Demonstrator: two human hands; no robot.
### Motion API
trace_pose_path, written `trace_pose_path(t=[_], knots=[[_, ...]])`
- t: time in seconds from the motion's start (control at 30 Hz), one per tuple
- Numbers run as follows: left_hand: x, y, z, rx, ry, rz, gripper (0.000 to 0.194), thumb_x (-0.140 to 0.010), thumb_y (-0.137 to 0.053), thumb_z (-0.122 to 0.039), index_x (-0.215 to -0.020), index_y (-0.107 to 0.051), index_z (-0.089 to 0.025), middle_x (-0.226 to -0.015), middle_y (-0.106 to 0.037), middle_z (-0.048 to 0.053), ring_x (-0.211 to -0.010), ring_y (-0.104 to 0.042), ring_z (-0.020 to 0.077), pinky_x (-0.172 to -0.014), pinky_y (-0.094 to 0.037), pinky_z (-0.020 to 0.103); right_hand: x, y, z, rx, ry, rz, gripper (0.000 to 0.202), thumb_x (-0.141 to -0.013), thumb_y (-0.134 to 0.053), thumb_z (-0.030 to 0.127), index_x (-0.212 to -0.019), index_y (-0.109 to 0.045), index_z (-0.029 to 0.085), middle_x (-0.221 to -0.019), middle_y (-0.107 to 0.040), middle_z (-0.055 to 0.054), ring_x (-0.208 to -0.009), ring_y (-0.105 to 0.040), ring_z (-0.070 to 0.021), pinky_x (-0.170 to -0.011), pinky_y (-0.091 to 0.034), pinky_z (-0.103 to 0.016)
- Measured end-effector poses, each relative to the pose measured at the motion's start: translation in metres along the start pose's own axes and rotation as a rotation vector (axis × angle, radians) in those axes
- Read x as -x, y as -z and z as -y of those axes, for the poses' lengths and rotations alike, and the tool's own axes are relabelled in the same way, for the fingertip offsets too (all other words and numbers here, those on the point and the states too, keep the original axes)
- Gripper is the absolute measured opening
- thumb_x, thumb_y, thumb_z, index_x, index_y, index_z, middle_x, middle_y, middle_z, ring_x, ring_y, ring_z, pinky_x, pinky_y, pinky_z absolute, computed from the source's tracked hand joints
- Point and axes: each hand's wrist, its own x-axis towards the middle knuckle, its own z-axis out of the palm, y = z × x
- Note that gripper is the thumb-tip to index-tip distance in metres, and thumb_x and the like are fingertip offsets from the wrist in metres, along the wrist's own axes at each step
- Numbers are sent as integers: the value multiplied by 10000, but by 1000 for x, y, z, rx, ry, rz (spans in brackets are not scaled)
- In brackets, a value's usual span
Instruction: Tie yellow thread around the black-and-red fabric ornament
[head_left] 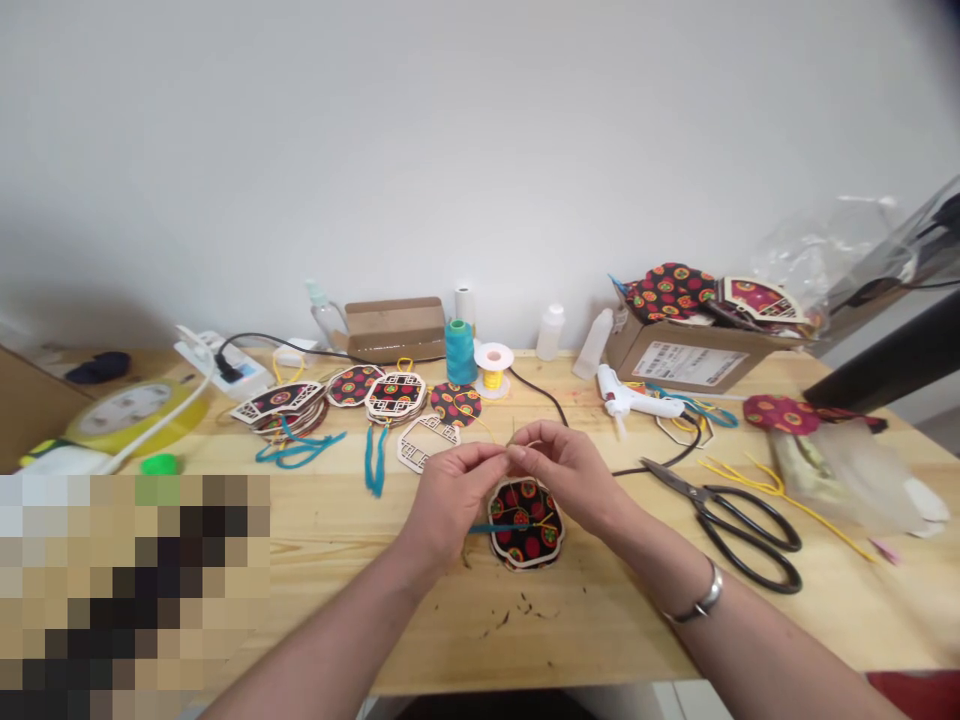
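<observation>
My left hand (451,492) and my right hand (576,472) meet fingertip to fingertip, both closed in a pinch on a thin yellow cord (486,428). Just below them lies a dark patterned fabric ornament (519,548) with a pale scalloped frame. Across it runs a teal cord (504,527), and a small tuft of yellow shows on its right part. The cord's ends between my fingers are too small to make out. Behind my hands stands the yellow cord spool (493,380). A pale cut-out frame (417,446) lies beside my left hand.
Black-handled scissors (739,515) lie right of my right forearm, near a white glue gun (645,402). A teal thread cone (460,352) stands behind. Stacked ornaments (396,396) sit on the left. A cardboard box (679,358) holds fabric pieces at the back right. Clear tape (135,415) lies far left.
</observation>
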Motion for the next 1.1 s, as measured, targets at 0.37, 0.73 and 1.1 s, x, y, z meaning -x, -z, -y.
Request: trace_pose_path(t=[0.37,0.73,1.1], knots=[[1,-2,-2,-47,-25,21,197,-660,-707,-334,-721,-731,-149,-453,-491,-48,-399,-292,40,-394,-224,190,-2,2,1,-91,-39,37,255,-723,-599,393,-697,-480,169,-485,-357,92,-408,-311,-41,-415,-255,-185],[1,-1,0,-32,2,60,248,-657,-715,-361,-778,-731,-145,-460,-484,-47,-401,-286,41,-382,-208,185,-1,4,6,5,-4,-5,260,-733,-584,412,-683,-500,170,-477,-381,75,-427,-336,-62,-417,-257,-196],[2,-2,-1,-55,1,59,192,-675,-702,-331,-745,-738,-156,-437,-466,-55,-400,-278,35,-396,-218,183,-2,8,5,83,50,-5,196,-750,-581,341,-675,-539,165,-533,-434,56,-448,-335,-63,-444,-259,-217]])
